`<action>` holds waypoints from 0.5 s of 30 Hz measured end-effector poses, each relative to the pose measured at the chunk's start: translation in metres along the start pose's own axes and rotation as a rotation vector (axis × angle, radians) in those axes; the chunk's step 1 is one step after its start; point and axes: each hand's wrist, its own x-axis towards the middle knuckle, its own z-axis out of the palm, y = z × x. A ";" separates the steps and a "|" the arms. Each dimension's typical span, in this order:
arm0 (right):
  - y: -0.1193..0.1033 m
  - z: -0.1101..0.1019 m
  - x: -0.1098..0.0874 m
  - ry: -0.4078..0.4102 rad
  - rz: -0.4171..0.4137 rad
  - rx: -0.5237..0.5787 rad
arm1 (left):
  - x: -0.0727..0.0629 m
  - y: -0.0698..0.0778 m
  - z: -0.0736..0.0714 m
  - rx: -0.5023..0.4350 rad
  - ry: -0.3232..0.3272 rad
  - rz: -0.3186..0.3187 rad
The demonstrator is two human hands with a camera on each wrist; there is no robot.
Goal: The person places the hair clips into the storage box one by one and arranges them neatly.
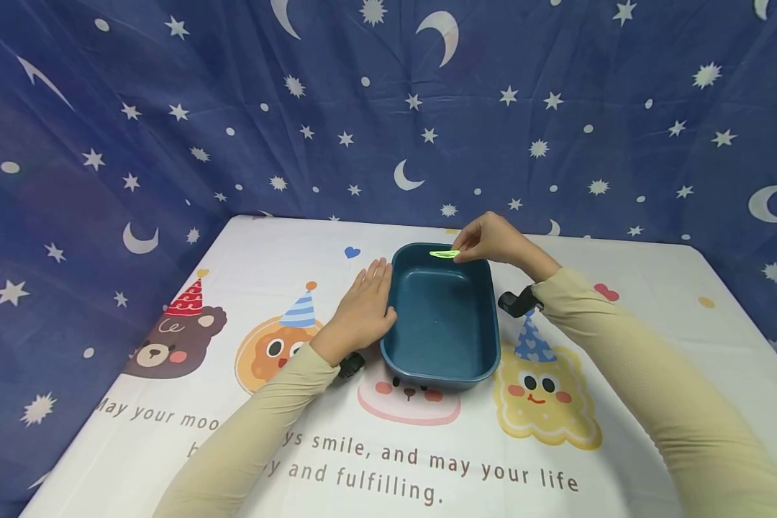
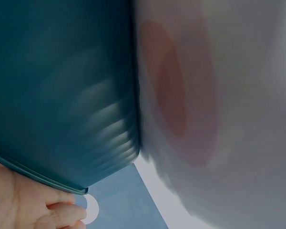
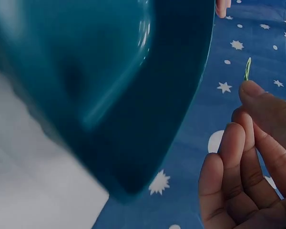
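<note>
A deep teal plastic basin point(image 1: 437, 324) sits on the table, its inside bare. My left hand point(image 1: 365, 302) lies along the basin's left rim, fingers straight. In the left wrist view its fingers point(image 2: 62, 212) show below the rim. Over the basin's far end, my right hand point(image 1: 488, 239) pinches a small, thin neon yellow-green piece point(image 1: 443, 254) between thumb and fingertips. That piece is a slim, pointed oval in the head view and stands up edge-on from the fingertips in the right wrist view; I cannot tell its kind.
A white tablecloth point(image 1: 337, 453) with cartoon faces and lettering covers the table. Behind and to the left hangs a blue curtain point(image 1: 337, 93) with stars and moons. Black wrist-worn devices show beside the basin, one at the right sleeve point(image 1: 518, 302).
</note>
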 end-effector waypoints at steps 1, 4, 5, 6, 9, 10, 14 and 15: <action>-0.001 0.002 0.001 0.001 0.000 0.005 | 0.000 0.000 0.000 -0.001 0.003 0.001; -0.002 0.006 0.004 0.000 0.004 0.024 | 0.000 0.000 0.000 -0.006 0.007 0.000; -0.003 0.008 0.006 -0.003 0.006 0.031 | 0.000 0.000 0.000 -0.007 0.007 0.000; -0.003 0.009 0.007 -0.008 0.007 0.038 | 0.000 0.000 0.000 -0.008 0.005 -0.002; -0.003 0.013 0.010 -0.017 0.015 0.054 | 0.000 0.000 0.001 -0.003 0.001 -0.005; -0.003 0.015 0.011 -0.019 0.020 0.061 | 0.000 -0.001 0.001 -0.002 0.002 -0.005; -0.002 0.021 0.013 -0.025 0.029 0.093 | 0.001 -0.001 0.002 0.000 0.003 -0.007; -0.001 0.023 0.014 -0.028 0.032 0.102 | 0.001 -0.001 0.002 0.000 0.007 -0.005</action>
